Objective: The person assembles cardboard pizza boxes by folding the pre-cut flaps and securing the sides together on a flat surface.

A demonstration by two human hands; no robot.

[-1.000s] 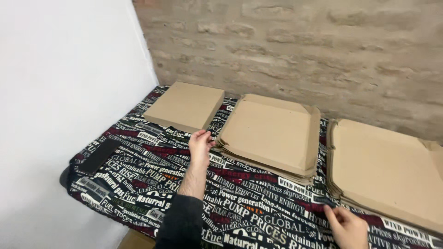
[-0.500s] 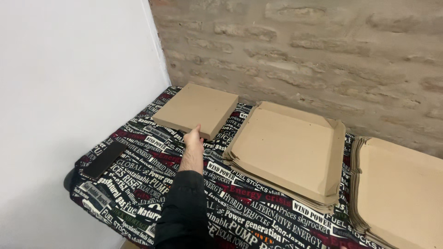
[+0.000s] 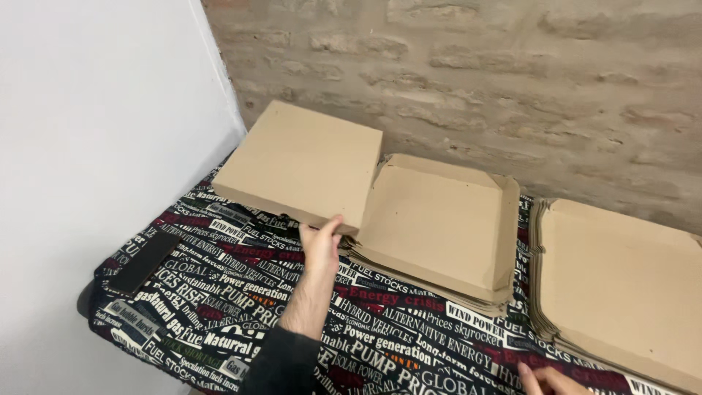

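Observation:
My left hand (image 3: 322, 245) grips the near right corner of a closed, flat brown cardboard box (image 3: 301, 162) and holds it tilted up off the table at the back left. My right hand (image 3: 550, 380) shows only partly at the bottom edge, fingers resting on the patterned cloth just in front of the right stack. A stack of flat, unfolded cardboard blanks (image 3: 439, 223) lies in the middle, touching the lifted box's right edge. A second stack of blanks (image 3: 621, 278) lies at the right.
The table is covered with a black cloth printed with white and red lettering (image 3: 219, 307). A dark flat phone-like slab (image 3: 144, 261) lies near the left edge. A white wall stands at the left, a brick wall (image 3: 475, 80) behind.
My left hand has moved from the middle stack to the closed box and lifted its near corner. The view has shifted left and closer.

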